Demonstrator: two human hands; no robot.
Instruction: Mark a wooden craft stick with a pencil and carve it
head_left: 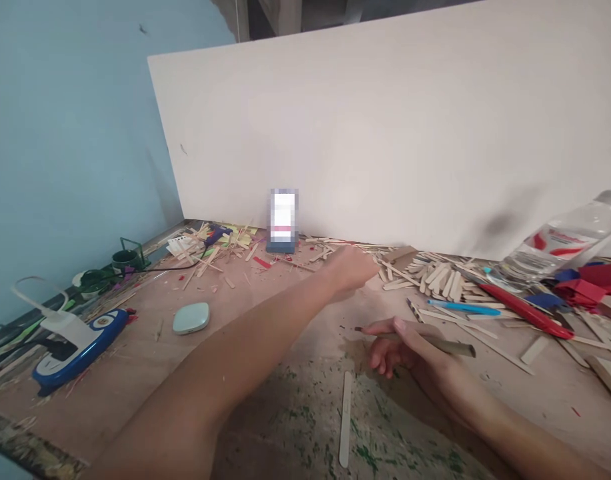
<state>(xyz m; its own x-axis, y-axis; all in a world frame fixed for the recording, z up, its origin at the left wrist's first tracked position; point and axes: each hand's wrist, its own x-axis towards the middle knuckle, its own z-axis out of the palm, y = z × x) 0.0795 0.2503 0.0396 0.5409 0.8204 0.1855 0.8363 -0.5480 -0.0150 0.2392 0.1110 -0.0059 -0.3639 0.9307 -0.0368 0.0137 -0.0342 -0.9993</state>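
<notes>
Brownish-grey and thin, the pen-shaped tool (455, 346) sits over the middle of the tabletop (265, 413), with the right hand (412, 350) closed on it, thumb and index pinching it and the other fingers curled loosely. Just nearer the front edge, one lone craft stick (345, 420) lies flat between the two forearms, on a patch of green flecks. Left hand (354, 268) is stretched way out toward the back edge, next to the messy craft stick pile (442, 279); its fingers are hidden, so I can't tell if it's gripping anything. Over toward the right edge: blue pen (464, 307), long red tool (530, 311), tilted plastic bottle (555, 243). Phone (284, 220) stands upright at the back edge, and a mint case (191, 318) plus a blue-and-white power strip (80, 350) sit toward the left edge.
</notes>
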